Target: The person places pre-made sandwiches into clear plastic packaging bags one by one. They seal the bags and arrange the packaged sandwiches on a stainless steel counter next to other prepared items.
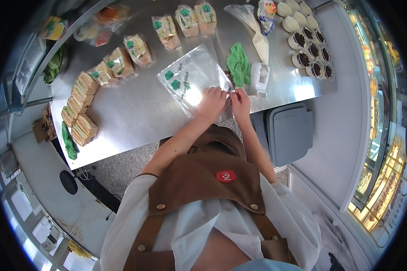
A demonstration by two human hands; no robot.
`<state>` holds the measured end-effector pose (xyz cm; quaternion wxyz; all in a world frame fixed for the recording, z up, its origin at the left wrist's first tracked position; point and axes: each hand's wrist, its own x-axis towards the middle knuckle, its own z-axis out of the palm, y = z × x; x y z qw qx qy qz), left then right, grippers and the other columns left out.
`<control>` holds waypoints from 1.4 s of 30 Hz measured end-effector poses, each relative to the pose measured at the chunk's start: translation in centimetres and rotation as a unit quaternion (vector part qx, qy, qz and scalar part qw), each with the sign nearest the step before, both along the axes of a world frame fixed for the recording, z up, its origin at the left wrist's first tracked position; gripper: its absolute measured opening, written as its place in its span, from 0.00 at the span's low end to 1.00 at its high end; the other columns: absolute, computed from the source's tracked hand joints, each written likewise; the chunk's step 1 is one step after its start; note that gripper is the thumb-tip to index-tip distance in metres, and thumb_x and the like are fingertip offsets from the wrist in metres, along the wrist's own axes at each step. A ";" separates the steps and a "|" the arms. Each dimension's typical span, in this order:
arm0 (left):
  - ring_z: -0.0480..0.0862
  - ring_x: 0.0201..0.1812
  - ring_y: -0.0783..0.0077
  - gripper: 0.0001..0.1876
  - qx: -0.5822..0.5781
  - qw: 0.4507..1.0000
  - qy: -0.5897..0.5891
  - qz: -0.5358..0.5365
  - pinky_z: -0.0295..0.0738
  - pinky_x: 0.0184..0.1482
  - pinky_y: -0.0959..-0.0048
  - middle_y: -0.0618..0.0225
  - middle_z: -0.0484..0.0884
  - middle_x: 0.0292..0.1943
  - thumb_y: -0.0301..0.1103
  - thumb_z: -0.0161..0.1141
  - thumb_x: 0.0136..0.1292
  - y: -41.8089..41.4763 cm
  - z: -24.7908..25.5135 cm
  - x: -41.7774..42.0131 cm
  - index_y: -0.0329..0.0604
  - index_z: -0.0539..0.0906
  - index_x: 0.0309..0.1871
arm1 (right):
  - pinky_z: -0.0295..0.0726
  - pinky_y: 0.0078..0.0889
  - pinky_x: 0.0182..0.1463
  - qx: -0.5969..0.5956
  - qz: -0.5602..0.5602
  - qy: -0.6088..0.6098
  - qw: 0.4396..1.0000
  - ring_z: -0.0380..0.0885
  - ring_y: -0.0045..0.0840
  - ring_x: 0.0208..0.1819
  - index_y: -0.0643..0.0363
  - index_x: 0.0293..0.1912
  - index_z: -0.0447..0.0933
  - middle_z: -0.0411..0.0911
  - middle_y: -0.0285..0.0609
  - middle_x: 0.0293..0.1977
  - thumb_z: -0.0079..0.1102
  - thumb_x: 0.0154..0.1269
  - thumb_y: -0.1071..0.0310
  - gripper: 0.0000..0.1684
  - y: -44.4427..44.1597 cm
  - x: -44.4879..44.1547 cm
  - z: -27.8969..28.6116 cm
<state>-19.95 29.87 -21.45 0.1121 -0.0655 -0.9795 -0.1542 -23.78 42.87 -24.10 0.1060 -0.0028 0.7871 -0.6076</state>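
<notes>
Clear plastic bags with green printed marks lie in a flat stack on the steel table before me. My left hand rests on the near right part of the stack, fingers bent and close together. Beside it, my right hand pinches the edge of the bag plastic at the right corner. Just beyond the right hand are a crumpled green cloth and a white tape dispenser. Wrapped sandwiches stand behind and left of the bags; unwrapped cut sandwiches stand at the table's left end.
A filled piping bag and cups with dark topping lie toward the right back. Another green cloth is at the left edge. A grey lidded bin stands below the table's right front edge.
</notes>
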 end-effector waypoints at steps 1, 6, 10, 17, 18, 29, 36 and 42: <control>0.75 0.37 0.65 0.11 -0.005 1.000 0.003 0.009 0.67 0.42 0.67 0.65 0.75 0.31 0.35 0.65 0.46 0.1 -0.1 -0.1 0.43 0.77 0.31 | 0.67 0.23 0.26 -0.037 -0.001 -0.031 0.999 0.67 0.16 0.21 0.63 0.32 0.73 0.70 0.35 0.18 0.55 0.63 0.70 0.06 0.0 -0.1 -0.5; 0.77 0.34 0.65 0.02 -0.019 0.999 0.028 0.009 0.69 0.39 0.69 0.66 0.76 0.27 0.29 0.57 0.45 0.5 -0.4 -0.1 0.43 0.77 0.23 | 0.67 0.20 0.29 -0.021 0.011 -0.033 0.999 0.68 0.13 0.24 0.62 0.31 0.72 0.71 0.33 0.21 0.51 0.68 0.70 0.09 0.5 -0.2 -0.3; 0.80 0.33 0.60 0.04 0.069 0.996 -0.027 0.059 0.74 0.37 0.63 0.62 0.76 0.27 0.30 0.60 0.48 0.2 -0.3 -0.5 0.42 0.77 0.23 | 0.69 0.19 0.28 -0.022 0.012 -0.058 0.998 0.70 0.15 0.23 0.63 0.32 0.72 0.73 0.34 0.22 0.49 0.71 0.67 0.11 0.1 -0.1 0.1; 0.82 0.33 0.56 0.04 0.267 0.950 -0.116 0.114 0.78 0.36 0.62 0.60 0.80 0.30 0.30 0.64 0.50 -0.4 0.4 0.0 0.41 0.82 0.26 | 0.79 0.21 0.32 -0.084 0.000 -0.117 0.990 0.78 0.20 0.28 0.65 0.39 0.69 0.76 0.40 0.28 0.47 0.74 0.65 0.11 0.4 0.7 0.0; 0.82 0.32 0.56 0.04 0.285 0.946 -0.105 0.116 0.78 0.35 0.62 0.60 0.80 0.29 0.29 0.64 0.50 -0.4 1.1 0.1 0.40 0.82 0.27 | 0.80 0.22 0.33 -0.087 -0.002 -0.126 0.988 0.79 0.21 0.30 0.65 0.40 0.69 0.76 0.40 0.28 0.47 0.74 0.66 0.11 0.6 0.7 0.1; 0.75 0.33 0.82 0.08 0.657 0.690 -0.287 0.099 0.71 0.36 0.79 0.72 0.79 0.31 0.31 0.65 0.59 -4.6 9.1 0.0 0.40 0.77 0.30 | 0.78 0.20 0.35 0.041 -0.054 0.026 0.997 0.77 0.20 0.31 0.65 0.44 0.69 0.76 0.40 0.32 0.49 0.72 0.68 0.09 1.3 2.4 5.4; 0.77 0.34 0.81 0.10 0.594 0.786 -0.169 0.042 0.73 0.37 0.79 0.71 0.78 0.31 0.24 0.67 0.56 -5.7 12.6 2.6 0.39 0.73 0.27 | 0.75 0.23 0.47 -0.220 0.018 -0.045 0.974 0.75 0.17 0.41 0.64 0.48 0.70 0.77 0.36 0.36 0.52 0.71 0.66 0.12 -5.8 5.7 16.2; 0.79 0.30 0.76 0.11 0.614 0.780 -0.118 0.025 0.75 0.34 0.77 0.69 0.78 0.28 0.25 0.67 0.54 -9.6 13.8 5.3 0.37 0.72 0.27 | 0.76 0.24 0.44 -0.278 -0.062 -0.120 0.951 0.78 0.21 0.37 0.63 0.41 0.74 0.79 0.40 0.37 0.50 0.72 0.66 0.09 -7.1 6.2 15.5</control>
